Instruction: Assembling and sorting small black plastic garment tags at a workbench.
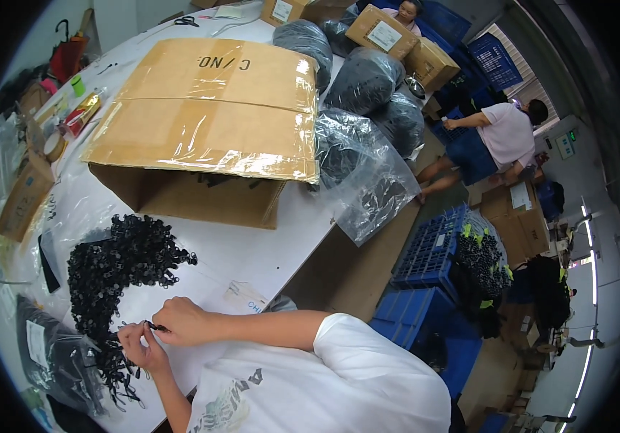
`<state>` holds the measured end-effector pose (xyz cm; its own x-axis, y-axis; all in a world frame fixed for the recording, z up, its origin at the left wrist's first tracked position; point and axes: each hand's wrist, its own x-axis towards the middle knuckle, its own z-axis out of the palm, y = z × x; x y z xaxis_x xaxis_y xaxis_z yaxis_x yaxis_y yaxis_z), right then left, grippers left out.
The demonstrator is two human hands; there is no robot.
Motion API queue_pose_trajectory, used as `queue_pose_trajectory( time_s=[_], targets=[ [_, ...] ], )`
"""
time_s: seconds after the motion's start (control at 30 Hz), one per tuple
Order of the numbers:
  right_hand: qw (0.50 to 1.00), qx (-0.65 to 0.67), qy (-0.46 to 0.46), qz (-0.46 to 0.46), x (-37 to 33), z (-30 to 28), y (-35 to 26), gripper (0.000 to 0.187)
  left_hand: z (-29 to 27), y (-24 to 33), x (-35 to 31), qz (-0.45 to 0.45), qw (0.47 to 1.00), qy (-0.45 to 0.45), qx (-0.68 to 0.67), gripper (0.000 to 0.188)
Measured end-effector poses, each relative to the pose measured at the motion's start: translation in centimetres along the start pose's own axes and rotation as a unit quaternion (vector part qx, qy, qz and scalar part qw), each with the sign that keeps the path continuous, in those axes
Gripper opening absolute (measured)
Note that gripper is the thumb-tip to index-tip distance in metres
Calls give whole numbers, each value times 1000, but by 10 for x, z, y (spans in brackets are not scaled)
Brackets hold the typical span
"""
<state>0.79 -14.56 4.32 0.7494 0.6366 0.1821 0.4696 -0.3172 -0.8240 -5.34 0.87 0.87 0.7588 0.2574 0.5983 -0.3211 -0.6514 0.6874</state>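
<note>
My right hand (178, 321) and my left hand (142, 346) meet over the near part of the white table (212, 252). Between their pinched fingertips is a small black piece (156, 327), with both hands closed on it; its exact kind is too small to tell. Right beside my hands spreads a heap of small black looped parts (122, 267), looking like plastic clips. Thin black strap-like pieces (119, 375) trail from its near end, beside my left hand.
A large cardboard box (209, 108) lies beyond the heap, its open side toward me. Bagged black goods (360, 79) sit along the table's right edge. A packed plastic bag (54, 353) lies at left. Blue crates (432, 245) stand on the floor. Two other people are farther off.
</note>
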Motion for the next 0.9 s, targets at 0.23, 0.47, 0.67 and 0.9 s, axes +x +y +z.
queue_pose_trajectory(
  time_s=[0.23,0.47,0.67,0.9],
  targets=[
    [998,-46,-46,-22,-7,-6,1,21,-14,8,14,-155,960,-202,-116,20],
    [992,27,-102,-72,-7,-11,-1,20,-50,-8,13,-90,964,-248,10,37],
    [936,282,-171,122,-11,-27,16,11,-36,7,26,-205,922,-279,-176,23],
    [712,592,327,187,22,-100,65,44,-16,15,23,-269,938,-217,29,26]
  ],
)
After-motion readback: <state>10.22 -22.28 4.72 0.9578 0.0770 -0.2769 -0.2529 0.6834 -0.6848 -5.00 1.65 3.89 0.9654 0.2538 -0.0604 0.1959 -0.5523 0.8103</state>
